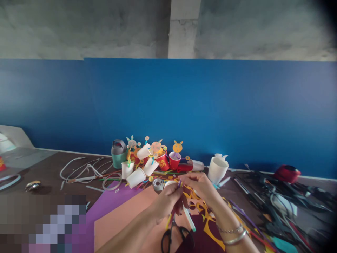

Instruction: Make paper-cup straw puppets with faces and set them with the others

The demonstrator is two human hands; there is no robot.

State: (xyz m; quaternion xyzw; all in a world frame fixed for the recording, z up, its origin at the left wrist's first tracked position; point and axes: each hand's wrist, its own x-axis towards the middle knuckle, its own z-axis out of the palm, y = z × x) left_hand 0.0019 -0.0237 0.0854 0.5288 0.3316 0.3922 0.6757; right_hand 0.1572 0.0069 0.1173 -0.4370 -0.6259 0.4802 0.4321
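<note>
My left hand (171,195) and my right hand (196,182) meet over the middle of the table, both with fingers pinched. Between their fingertips a small purple strip (180,182) shows; most of it is hidden. Just below lies a pair of scissors with black handles (166,240), blades pointing away under my hands. A white marker with a teal end (190,220) rests beside the scissors. Under my forearms spreads a peach paper sheet (126,218), over a purple sheet (102,207). Yellow cut-out paper scraps (212,233) lie on the right.
Behind my hands stand white and red paper cups (174,161) with paper animal faces on sticks. A tape roll (158,184) sits before them. There is a teal-grey bottle (119,154), a larger white cup (218,170), white cables (89,170) and dark clutter (279,200).
</note>
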